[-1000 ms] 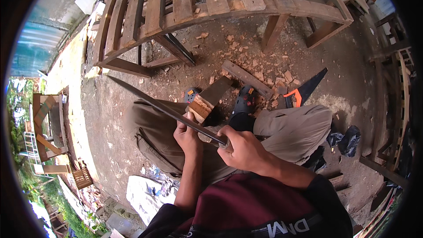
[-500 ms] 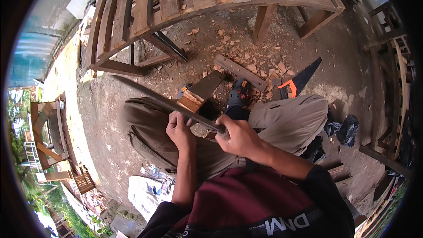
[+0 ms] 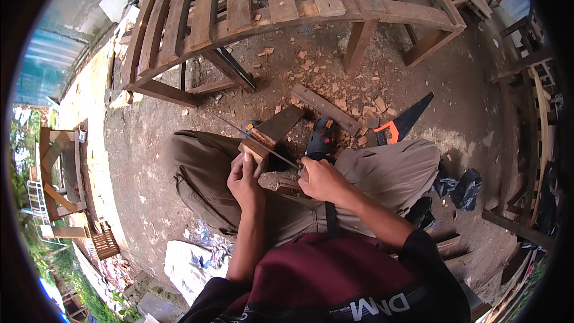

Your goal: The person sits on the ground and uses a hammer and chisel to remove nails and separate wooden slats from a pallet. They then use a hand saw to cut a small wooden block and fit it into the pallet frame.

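I sit with my knees apart, and a wooden plank slants up between them. Its near end is pale and freshly cut. My left hand grips that near end, its thumb laid along the wood. A long dark blade, looking like a machete, lies slantwise across the plank just beyond the thumb, turned nearly edge-on. My right hand is wrapped round its near end, hiding the handle. The blade's tip points far left, past my left knee.
A slatted wooden bench stands ahead. Wood chips litter the concrete. A loose board and a handsaw with an orange-and-black handle lie beyond my feet. Black plastic bags are at right; a white sack is at left.
The machete has turned from showing its broad face to nearly edge-on and now crosses the plank. My left hand, earlier closed beside the blade, now holds the plank's near end.
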`<state>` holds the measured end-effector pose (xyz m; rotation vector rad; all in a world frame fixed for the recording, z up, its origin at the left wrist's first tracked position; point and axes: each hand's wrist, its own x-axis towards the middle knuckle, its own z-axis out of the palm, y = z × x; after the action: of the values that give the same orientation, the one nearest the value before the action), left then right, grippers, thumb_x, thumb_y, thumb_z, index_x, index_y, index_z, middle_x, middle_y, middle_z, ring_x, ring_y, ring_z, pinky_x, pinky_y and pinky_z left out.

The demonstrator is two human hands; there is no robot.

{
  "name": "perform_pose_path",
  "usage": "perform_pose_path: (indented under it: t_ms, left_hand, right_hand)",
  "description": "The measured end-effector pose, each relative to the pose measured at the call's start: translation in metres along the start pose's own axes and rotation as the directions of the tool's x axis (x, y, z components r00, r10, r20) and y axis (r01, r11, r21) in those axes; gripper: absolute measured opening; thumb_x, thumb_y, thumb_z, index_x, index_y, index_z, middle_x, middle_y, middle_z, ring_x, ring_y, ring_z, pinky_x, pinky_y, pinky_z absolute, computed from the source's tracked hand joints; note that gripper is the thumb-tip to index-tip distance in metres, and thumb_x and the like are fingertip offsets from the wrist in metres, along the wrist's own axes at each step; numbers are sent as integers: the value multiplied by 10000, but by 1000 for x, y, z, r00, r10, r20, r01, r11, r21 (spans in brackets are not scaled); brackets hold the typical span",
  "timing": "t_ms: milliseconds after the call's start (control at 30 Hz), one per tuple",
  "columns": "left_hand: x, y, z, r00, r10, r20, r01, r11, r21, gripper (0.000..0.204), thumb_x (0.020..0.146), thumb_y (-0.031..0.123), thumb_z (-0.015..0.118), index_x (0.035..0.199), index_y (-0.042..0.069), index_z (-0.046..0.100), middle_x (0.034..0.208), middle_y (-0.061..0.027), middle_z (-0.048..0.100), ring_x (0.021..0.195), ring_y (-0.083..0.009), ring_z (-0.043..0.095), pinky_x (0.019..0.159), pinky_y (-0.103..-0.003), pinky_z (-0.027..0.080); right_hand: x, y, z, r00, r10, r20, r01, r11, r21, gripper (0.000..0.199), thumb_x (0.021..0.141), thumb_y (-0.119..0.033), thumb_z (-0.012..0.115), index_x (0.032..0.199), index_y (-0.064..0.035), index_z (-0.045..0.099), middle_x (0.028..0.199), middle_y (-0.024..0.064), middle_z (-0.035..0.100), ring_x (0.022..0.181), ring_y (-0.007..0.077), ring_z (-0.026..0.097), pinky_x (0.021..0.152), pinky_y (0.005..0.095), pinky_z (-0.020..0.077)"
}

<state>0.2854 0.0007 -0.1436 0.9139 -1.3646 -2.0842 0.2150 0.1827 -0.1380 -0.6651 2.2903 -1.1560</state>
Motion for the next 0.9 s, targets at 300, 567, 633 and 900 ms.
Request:
perform_pose_path:
  t_ms: [300, 567, 633, 900]
  left_hand:
    - [15, -44, 31, 960, 142, 241, -225, 905, 361, 694, 810, -88, 653, 1446, -23, 383, 1412, -169, 496, 1335, -234, 468, 1073, -340, 415]
    - [77, -52, 77, 940, 330, 88, -336, 845, 417, 403, 837, 196, 802, 1126, -16, 618, 969, -78, 693, 888, -155, 645, 789, -315, 512]
    - [84, -43, 85, 887, 421, 191, -462, 827, 320, 455, 821, 175, 807, 1175, -18, 595, 1036, -98, 689, 942, -173, 646, 832, -323, 512]
    - [80, 40, 119, 781, 517, 349, -605, 764, 222, 604, 799, 126, 814, 1293, -14, 495, 1137, -115, 659, 1006, -174, 649, 863, -306, 516]
  right_hand:
    - [14, -3, -4, 934, 129, 332, -337, 627, 703, 124, 920, -91, 665, 927, -36, 554, 610, -30, 493, 445, 54, 441, 418, 237, 369]
    - [-11, -6, -21, 948, 78, -309, 62, 907, 417, 297, 994, -322, 641, 903, -46, 579, 562, -47, 464, 474, 42, 434, 447, 245, 381]
    - [-19, -6, -37, 884, 82, -461, 22, 976, 217, 358, 931, -378, 694, 880, -32, 620, 564, 41, 540, 539, 145, 576, 583, 339, 474]
    - [-33, -45, -117, 771, -359, -526, 263, 932, -250, 176, 816, -124, 732, 931, -46, 624, 711, 108, 654, 646, 307, 639, 602, 407, 493]
